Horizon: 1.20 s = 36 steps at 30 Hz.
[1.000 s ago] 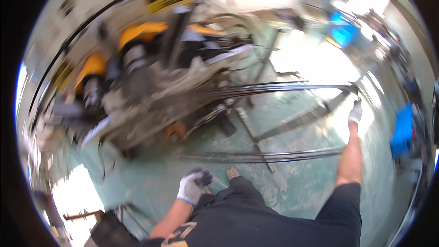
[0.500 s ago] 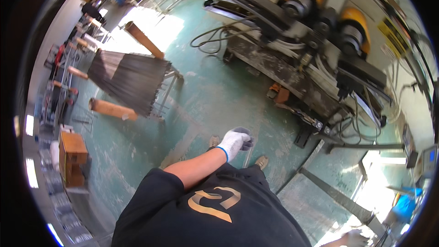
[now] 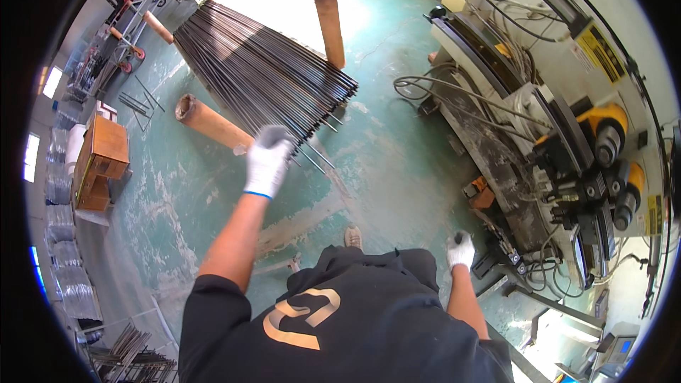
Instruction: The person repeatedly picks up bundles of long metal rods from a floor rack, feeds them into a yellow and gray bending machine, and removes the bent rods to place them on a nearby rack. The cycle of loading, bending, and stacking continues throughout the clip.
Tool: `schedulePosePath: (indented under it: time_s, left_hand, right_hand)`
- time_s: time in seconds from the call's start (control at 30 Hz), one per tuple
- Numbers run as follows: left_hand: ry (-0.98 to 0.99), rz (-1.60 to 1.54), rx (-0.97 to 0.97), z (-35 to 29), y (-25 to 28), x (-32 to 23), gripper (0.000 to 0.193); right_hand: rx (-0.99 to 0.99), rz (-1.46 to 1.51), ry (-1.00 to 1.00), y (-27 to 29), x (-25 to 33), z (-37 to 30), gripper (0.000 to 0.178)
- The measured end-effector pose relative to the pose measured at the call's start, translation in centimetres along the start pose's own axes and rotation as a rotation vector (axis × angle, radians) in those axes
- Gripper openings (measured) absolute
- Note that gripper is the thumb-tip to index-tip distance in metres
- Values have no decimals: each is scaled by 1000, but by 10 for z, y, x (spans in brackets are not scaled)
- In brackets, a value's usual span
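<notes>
My left hand (image 3: 267, 162), in a white glove with grey fingers and a blue cuff edge, reaches forward. In this view it overlaps the near ends of a bundle of long dark rods (image 3: 266, 64). Its fingers are smeared by motion; touching or apart, I cannot tell. Beside it lies an orange-brown tube (image 3: 213, 124), hollow at its far end. A second brown tube (image 3: 329, 25) rises at the bundle's right side. My right hand (image 3: 460, 250), gloved alike, hangs low at my right with its fingers curled in. Nothing shows in it.
Along the right stands a machine (image 3: 489, 149) with yellow-capped cylinders (image 3: 606, 124) and looping cables (image 3: 425, 89). A wooden cabinet (image 3: 106, 152) is at the left, near several plastic-wrapped stacks (image 3: 71, 269). More rods (image 3: 128, 351) lie at lower left. The green floor (image 3: 383, 191) is scuffed.
The view has shifted toward the rod bundle, which is now nearer and sharper. My left hand has gone from before my body out toward the rods. My right gloved hand shows more plainly.
</notes>
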State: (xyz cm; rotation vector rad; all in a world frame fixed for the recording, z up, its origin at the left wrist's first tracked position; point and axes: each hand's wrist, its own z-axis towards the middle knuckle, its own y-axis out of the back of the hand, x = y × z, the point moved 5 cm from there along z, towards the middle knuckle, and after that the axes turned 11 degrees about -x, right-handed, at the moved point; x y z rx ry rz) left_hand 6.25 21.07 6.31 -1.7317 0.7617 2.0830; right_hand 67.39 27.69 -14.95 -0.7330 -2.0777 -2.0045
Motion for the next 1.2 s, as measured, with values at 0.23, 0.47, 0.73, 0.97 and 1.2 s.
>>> schedulePosePath:
  time_s: [0.23, 0.47, 0.73, 0.97, 1.2]
  left_hand:
    - [-275, 867, -486, 226, 169, -6, 27]
    - [-358, 1333, -489, 308, 183, 30, 40]
    - [-499, 1514, -515, 356, 128, 42, 32]
    - [-437, 1624, -560, 375, 121, 50, 23]
    - [-428, 1686, -548, 381, 124, 53, 23]
  right_hand:
    - [106, 117, 329, -98, 253, 81, 53]
    - [355, -20, 554, -259, 516, 122, 68]
    - [283, -230, 712, -447, 692, 185, 90]
    - [270, -343, 682, -514, 721, 179, 51]
    - [654, -405, 651, -521, 737, 194, 50]
